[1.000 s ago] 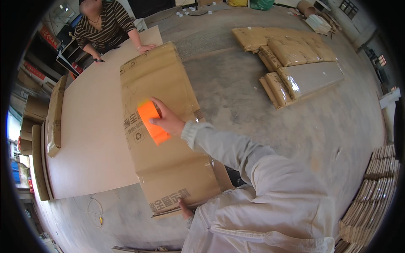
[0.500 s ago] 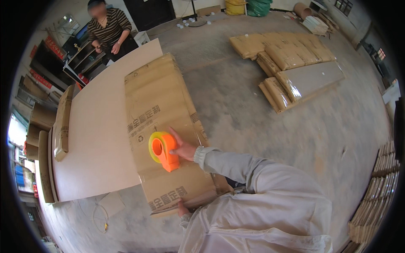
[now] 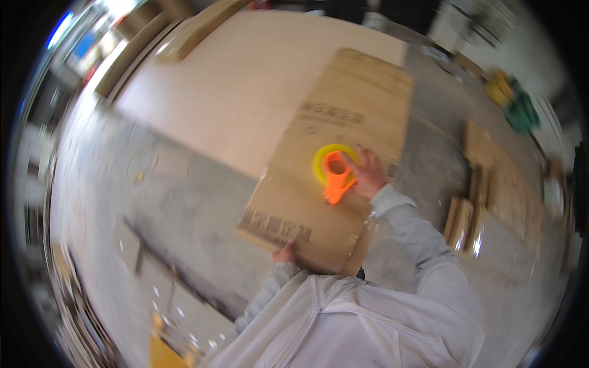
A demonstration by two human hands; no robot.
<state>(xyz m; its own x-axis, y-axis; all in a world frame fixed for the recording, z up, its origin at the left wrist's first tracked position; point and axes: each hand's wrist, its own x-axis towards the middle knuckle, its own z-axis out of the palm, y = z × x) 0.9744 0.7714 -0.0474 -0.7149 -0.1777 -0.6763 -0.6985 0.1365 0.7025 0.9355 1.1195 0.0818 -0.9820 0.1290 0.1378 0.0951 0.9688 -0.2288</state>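
A long, flat cardboard package (image 3: 343, 132) with dark printing slants away from my body, its far part over a large pale board (image 3: 245, 73). My left hand (image 3: 285, 253) is closed on its near edge, thumb uppermost and the other fingers hidden below. Over the package's middle is an orange tape dispenser (image 3: 335, 184) with a yellowish tape roll (image 3: 319, 165). My right hand (image 3: 368, 173) grips the dispenser's right side by the thumb, with some fingers stretched out over the cardboard. Motion blur softens the finger contact.
Wrapped cardboard packages (image 3: 503, 196) lie stacked on the floor at right. Long cardboard pieces (image 3: 202, 27) rest along the board's far left edge. Yellow (image 3: 500, 89) and green sacks (image 3: 521, 110) stand at far right. More stacked cardboard (image 3: 76, 306) is at lower left.
The view has swung left, so the board, package and floor stacks appear turned and shifted right. The other person is no longer in view. Both hands keep their places on the package and dispenser.
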